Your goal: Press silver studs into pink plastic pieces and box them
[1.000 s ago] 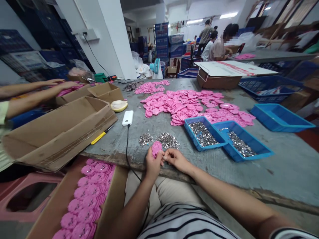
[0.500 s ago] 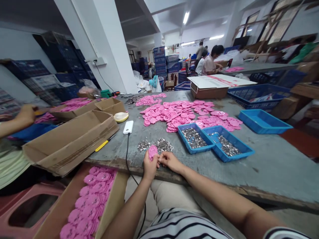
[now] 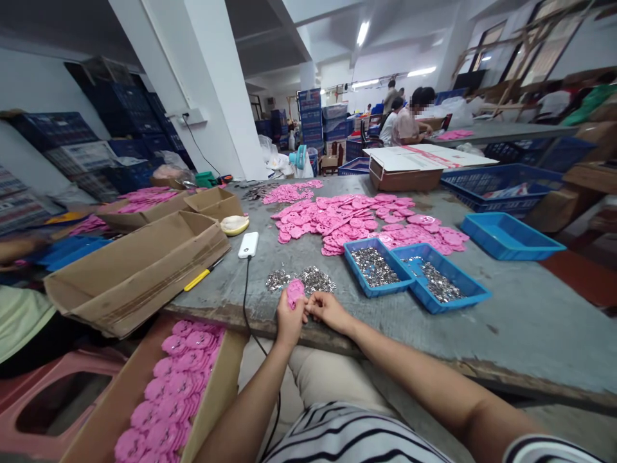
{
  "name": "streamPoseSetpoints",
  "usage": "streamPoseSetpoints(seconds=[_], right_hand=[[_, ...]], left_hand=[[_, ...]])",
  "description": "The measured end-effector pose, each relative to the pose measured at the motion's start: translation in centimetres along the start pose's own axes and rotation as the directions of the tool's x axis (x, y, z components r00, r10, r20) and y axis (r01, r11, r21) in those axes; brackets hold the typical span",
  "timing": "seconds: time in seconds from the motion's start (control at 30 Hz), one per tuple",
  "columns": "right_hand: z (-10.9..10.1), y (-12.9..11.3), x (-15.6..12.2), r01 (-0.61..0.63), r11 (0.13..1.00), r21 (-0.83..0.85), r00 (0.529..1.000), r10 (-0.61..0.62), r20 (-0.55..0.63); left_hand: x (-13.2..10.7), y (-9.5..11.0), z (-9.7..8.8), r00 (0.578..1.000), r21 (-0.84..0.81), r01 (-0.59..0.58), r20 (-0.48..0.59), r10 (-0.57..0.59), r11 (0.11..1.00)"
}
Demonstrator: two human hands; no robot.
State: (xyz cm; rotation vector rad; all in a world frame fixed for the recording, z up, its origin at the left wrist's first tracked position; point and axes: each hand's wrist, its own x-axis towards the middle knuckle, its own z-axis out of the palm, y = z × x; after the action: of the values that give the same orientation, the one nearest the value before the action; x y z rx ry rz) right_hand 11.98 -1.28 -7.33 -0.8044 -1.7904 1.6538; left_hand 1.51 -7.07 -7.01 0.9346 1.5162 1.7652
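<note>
My left hand (image 3: 290,317) is closed on a flat pink piece (image 3: 295,291), held upright over the table's front edge. Pinched fingers of my right hand (image 3: 328,310) meet the piece's lower right side; whatever is between them is too small to make out. Just beyond my hands lie two small heaps of shiny metal bits, a left heap (image 3: 277,280) and a right heap (image 3: 318,280). Two blue trays to the right, a nearer-left tray (image 3: 409,283) and its neighbour (image 3: 484,297), contain more metal bits. Behind them spreads a pile of pink pieces (image 3: 332,218).
A cardboard box (image 3: 212,392) with stacked pink pieces stands below the table at left. On the table are a long open carton (image 3: 139,257), yellow cutter (image 3: 196,280), white power bank (image 3: 248,245) with cable, and another blue tray (image 3: 511,247). A co-worker's arm (image 3: 19,251) shows at far left.
My hands and the pink piece stay almost in place. At far left the co-worker's arm has moved lower and further left, blurred by motion.
</note>
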Motion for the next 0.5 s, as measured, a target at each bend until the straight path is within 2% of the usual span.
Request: streamPoseSetpoints(seconds=[0.5], right_hand=[[-0.18, -0.14, -0.34, -0.005, 1.000, 0.019, 1.000, 0.005, 0.016]], left_hand=[[-0.14, -0.01, -0.01, 1.000, -0.001, 0.015, 0.006, -0.015, 1.000]])
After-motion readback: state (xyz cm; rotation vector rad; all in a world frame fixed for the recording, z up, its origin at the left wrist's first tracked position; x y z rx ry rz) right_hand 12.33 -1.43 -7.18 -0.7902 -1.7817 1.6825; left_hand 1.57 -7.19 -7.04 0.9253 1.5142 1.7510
